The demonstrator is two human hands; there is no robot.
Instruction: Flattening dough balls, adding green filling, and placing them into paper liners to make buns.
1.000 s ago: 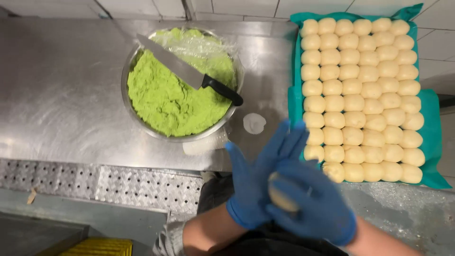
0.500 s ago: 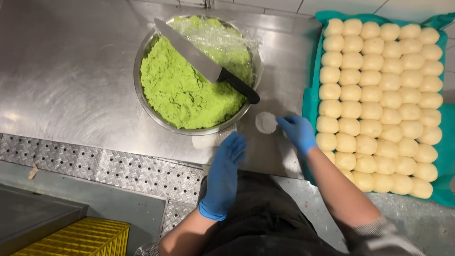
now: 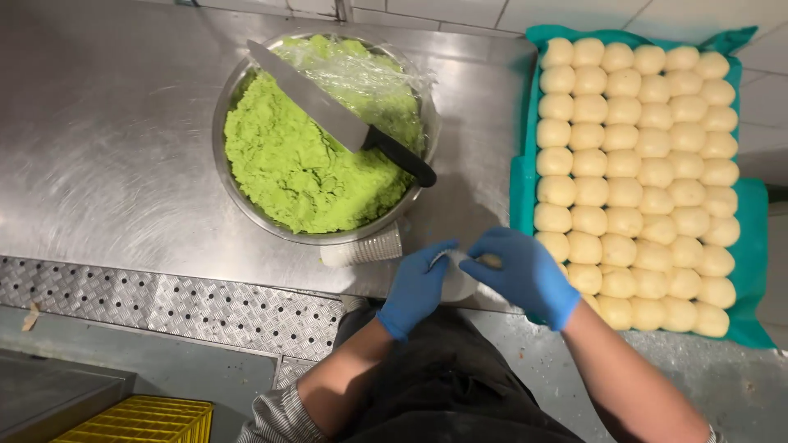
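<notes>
Yellow crate point(image 3: 144, 418): lowest and nearest, below the desk edge, apart from the work.
Left hand point(image 3: 417, 285): blue-gloved; grip curled shut around a small white paper cup point(image 3: 454, 279), held at the near desk edge.
Right hand point(image 3: 521, 275): blue-gloved; fingertips pinched closed on a pale dough piece point(image 3: 491, 261), which touches the cup's rim. How far the piece sits inside the cup cannot be told.
Cup stack point(image 3: 365, 246): white cups lying against the bowl's near wall, just beside the left hand.
Desk point(image 3: 107, 156): steel top with a perforated strip along the near edge.
Bowl point(image 3: 226, 115): steel, holding green paste point(image 3: 304, 168); clear film is bunched at its far side.
Knife point(image 3: 328, 111): laid across the bowl rim, black handle overhanging toward the hands.
Tray point(image 3: 521, 176): teal, right of the bowl, packed with rows of pale dough balls point(image 3: 632, 164).
Risk: a sleeve or wrist could knock the overhanging handle and tip the knife off the rim; too tight a grip could crush the cup.
</notes>
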